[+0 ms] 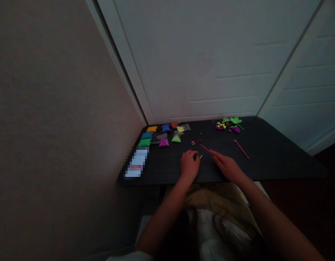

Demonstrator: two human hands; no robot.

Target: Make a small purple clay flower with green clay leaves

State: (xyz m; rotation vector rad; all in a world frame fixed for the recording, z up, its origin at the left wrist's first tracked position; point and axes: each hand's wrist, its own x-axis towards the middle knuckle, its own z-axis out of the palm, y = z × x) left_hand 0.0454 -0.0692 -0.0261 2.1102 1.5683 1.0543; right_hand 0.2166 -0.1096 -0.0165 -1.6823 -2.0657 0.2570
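Note:
My left hand (190, 165) rests on the dark table with its fingers curled. Thumb and forefinger come together at a thin green strip (201, 157) that sticks out at their tips. My right hand (226, 166) is closed on a slim pink modelling stick (205, 148), which points to the upper left. Just beyond the hands lie a small purple piece with a yellowish edge (192, 143) and a tiny reddish-brown bit (200, 140). The picture is dim, and my right hand's lower fingers are hidden.
A blurred phone (137, 163) lies at the table's left. Several clay packets, such as a magenta one (164, 142) and an orange one (152, 129), stand behind it. At the back right are a green clover shape (236, 121) and purple balls (235, 129). Another pink stick (241, 149) lies right.

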